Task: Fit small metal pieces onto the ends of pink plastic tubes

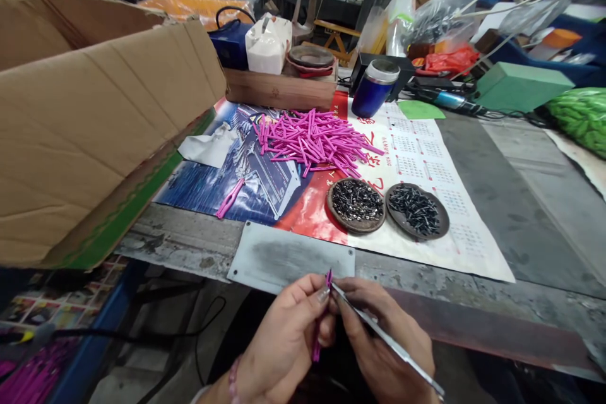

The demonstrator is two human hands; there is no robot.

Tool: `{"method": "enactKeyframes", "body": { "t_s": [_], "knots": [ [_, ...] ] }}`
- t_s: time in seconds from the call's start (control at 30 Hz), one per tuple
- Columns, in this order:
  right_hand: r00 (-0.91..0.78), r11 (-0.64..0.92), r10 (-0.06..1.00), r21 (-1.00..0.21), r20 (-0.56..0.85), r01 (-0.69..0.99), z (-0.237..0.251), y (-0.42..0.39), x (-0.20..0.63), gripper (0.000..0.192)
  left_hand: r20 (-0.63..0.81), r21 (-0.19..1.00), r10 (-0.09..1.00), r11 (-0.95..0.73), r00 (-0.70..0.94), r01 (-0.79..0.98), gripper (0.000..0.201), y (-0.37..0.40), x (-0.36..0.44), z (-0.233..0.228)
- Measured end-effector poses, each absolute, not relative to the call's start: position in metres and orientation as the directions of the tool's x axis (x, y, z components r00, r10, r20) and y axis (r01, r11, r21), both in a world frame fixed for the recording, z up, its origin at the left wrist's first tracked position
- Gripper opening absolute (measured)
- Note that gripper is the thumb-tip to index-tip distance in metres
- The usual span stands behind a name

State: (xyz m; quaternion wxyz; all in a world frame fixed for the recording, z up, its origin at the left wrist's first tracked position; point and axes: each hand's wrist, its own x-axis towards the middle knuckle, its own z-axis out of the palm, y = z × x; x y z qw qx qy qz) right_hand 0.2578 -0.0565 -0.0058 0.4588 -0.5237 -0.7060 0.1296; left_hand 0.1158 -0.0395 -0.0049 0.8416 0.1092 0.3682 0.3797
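Between the thumb and fingers of my left hand [288,328] is a slim magenta plastic clip piece [316,348], its upper end showing above my fingertips. My right hand [388,328] grips a long, thin silver pair of tweezers [386,338], with the tip against the piece's upper end. Both hands are close together, just in front of the table's near edge. A grey metal plate [288,255] lies on the edge beyond them. Farther back is a heap of magenta clip pieces [315,139]. Another magenta clip [230,199] lies apart at the left.
Two round dishes hold small metal parts [357,202] and dark pins [414,208]. A large cardboard box [104,120] takes up the left. Behind the heap stand a wooden box [279,89] and a blue cup [374,91]. A green block [523,87] sits at the right.
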Motion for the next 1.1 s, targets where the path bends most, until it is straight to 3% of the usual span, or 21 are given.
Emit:
{"method": "enactKeyframes", "body": {
  "t_s": [0.33, 0.57, 1.1],
  "knots": [
    [-0.087, 0.457, 0.77, -0.452, 0.632, 0.766, -0.019, -0.061, 0.251, 0.011, -0.519, 0.426, 0.731, 0.671, 0.443, -0.607, 0.034, -0.04, 0.118, -0.006],
    [-0.147, 0.451, 0.759, -0.351, 0.634, 0.82, -0.014, -0.057, 0.246, 0.028, -0.511, 0.384, 0.736, 0.658, 0.445, -0.647, 0.031, -0.04, 0.118, -0.006],
    [0.026, 0.378, 0.801, -0.538, 0.598, 0.754, -0.031, -0.065, 0.238, 0.013, -0.542, 0.411, 0.749, 0.632, 0.382, -0.656, 0.036, -0.042, 0.121, -0.005]
  ]
}}
